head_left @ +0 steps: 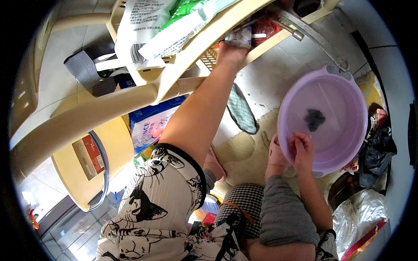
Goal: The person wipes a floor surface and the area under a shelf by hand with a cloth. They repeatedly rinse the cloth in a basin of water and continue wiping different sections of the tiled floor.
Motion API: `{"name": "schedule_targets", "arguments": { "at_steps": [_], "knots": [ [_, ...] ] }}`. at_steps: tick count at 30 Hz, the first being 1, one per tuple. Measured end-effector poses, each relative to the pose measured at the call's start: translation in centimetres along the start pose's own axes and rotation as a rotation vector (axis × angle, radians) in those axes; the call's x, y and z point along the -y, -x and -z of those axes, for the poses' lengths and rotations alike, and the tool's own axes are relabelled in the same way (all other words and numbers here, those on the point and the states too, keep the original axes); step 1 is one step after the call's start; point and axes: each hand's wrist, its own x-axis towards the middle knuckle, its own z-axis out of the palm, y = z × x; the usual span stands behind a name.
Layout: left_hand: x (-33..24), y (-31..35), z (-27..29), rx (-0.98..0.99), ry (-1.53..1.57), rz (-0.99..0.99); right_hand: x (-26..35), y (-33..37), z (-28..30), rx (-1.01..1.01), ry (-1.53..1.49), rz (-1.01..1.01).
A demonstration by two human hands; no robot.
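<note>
Centrally, from where I stand, the person's left arm extends up to the beige rack [187, 61], ending in the left hand [231, 51] at a small packet [240, 38]. The hand touches or lies just beside the packet; its fingers are partly hidden, so I cannot tell whether they are clamped on it or apart. The right hand [301, 150] is at the near left rim of the lilac basin [362, 91], fingers curled and close together; whether they clamp the rim I cannot tell. The basin sits on the floor to the person's right, and a dark wad [314, 119] lies on its bottom, well apart from the fingers. Between basin and rack lies a grey-green insole [241, 108]. Pink slippers [276, 155] are on the feet, one beside the basin. Above the basin, a metal bar [320, 41] slants down toward its rim. White-and-green bags [152, 30] rest on the rack; to the left stands a yellow bucket [65, 174]. Right of the basin lie a black bag [376, 152] and, nearer the person, clear plastic [361, 213].
</note>
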Motion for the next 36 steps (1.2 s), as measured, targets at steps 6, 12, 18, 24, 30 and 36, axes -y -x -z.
{"name": "schedule_targets", "arguments": {
  "at_steps": [6,12,18,24,30,36],
  "knots": [
    [-6.3,1.6,-2.1,-0.109,0.378,0.169,-0.5,-0.2,0.5,-0.049,-0.048,-0.037],
    [-9.1,1.9,-1.4,0.013,-0.257,-0.092,-1.0,0.0,0.1,-0.032,-0.056,0.015],
    [-6.7,4.6,-1.3,0.021,0.856,0.024,-1.4,-0.7,1.2,0.009,-0.034,0.03],
    [-3.5,6.1,2.3,-0.451,1.3,0.299,-1.2,-0.3,0.6,-0.034,-0.045,-0.009],
    [-5.1,4.3,1.3,-0.677,0.915,0.339,-1.6,-0.2,0.8,-0.034,-0.049,-0.031],
    [-2.8,3.6,1.4,-0.302,-0.771,0.146,-1.2,-0.5,0.9,-0.001,-0.016,0.027]
  ]
}}
